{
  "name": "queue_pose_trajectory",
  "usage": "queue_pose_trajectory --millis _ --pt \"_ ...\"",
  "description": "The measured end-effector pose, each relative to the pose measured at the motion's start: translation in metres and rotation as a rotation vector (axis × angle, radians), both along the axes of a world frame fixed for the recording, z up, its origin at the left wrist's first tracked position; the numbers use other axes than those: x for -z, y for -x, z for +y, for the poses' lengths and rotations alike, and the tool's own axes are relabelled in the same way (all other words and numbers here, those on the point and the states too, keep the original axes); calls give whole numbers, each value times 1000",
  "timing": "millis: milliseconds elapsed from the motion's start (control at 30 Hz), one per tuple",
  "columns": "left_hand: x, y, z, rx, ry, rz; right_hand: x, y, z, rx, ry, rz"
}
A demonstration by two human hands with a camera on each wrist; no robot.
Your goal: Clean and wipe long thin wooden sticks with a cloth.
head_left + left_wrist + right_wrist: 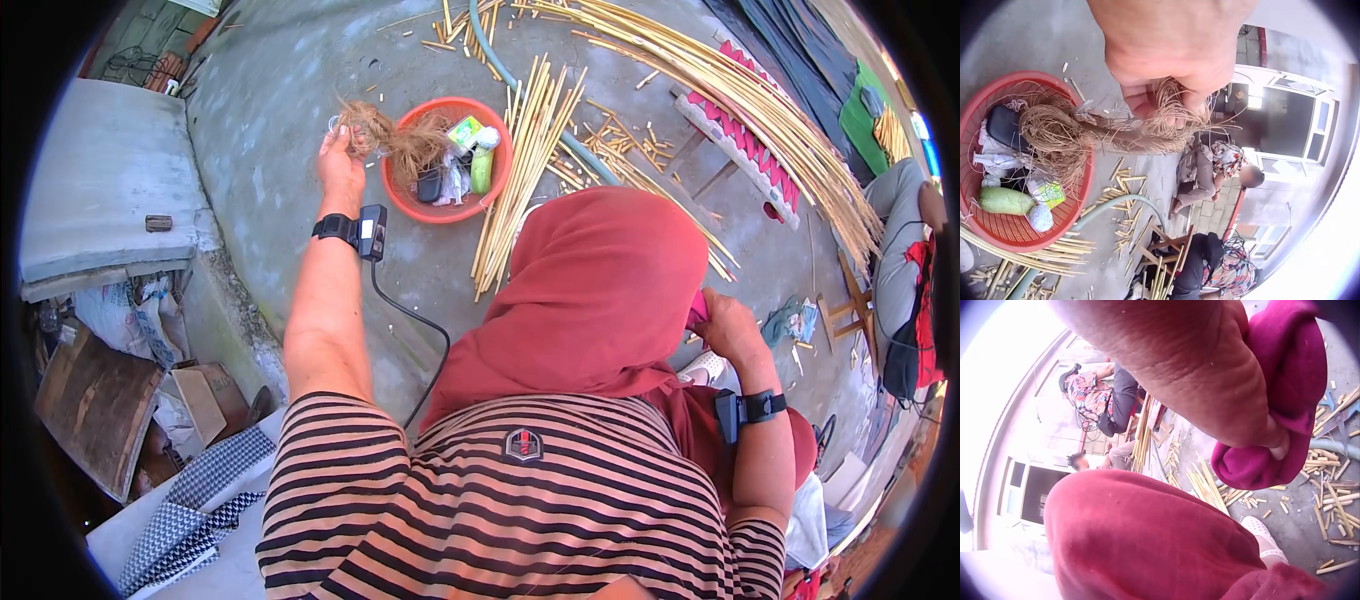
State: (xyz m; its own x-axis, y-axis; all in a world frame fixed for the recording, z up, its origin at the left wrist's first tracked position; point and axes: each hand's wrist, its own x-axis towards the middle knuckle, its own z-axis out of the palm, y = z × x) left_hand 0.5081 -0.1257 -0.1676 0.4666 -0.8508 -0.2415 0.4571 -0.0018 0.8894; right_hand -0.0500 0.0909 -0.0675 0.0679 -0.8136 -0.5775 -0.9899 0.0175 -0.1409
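My left hand (343, 170) grips one end of a bundle of thin brown twine (1169, 119) beside an orange-red plastic basket (398, 200). The rest of the bundle trails into the basket as a loose tangle (1054, 128). Also in the basket are a green bottle-like object (1005, 201) with a white knobbly top, a green and yellow packet (1051, 194) and a dark object (1005, 127). Low at the right side, my right hand (732, 328) holds a magenta cloth (1288, 369), its fingers partly hidden behind folds. A red-clothed knee (610, 260) rises between the hands.
Long pale stalks (525, 170) lie right of the basket, with short cut pieces (630, 140) scattered around. A grey-green hose (490, 50) crosses the concrete floor. Two seated people (1200, 172) are farther off. A concrete ledge (110, 180) stands at left.
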Motion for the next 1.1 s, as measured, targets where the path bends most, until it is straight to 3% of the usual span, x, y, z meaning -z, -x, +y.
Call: queue_pose_trajectory --millis 133,233,333,433,500,533,567,633,733,833,933,1100 --pt "56 3 9 92 -116 -168 1 1 1 -17 11 4" --pt "141 -26 9 587 -650 -1320 -1 0 0 -23 8 -3" --pt "94 19 25 409 -571 -1498 2 3 0 -13 8 1" --pt "15 94 61 -120 -230 -2254 3 3 2 -13 -4 3" --pt "-44 125 71 21 213 -2291 3 2 1 -10 -10 3" --pt "-47 134 71 165 369 -2172 2 2 0 -6 -13 4" --pt "-50 144 70 318 505 -2041 3 2 0 -2 -18 6" --pt "-28 156 71 706 599 -1511 6 2 0 -10 -22 5" --pt "31 169 55 879 -26 -1206 5 0 -3 -14 -27 -5" --pt "105 163 32 749 -390 -1487 4 1 -7 -17 -22 -14" --pt "116 166 22 558 -528 -1441 0 -4 -11 -21 -28 -28" --pt "111 178 20 556 -813 -1314 10 -3 -16 -33 -65 -17"
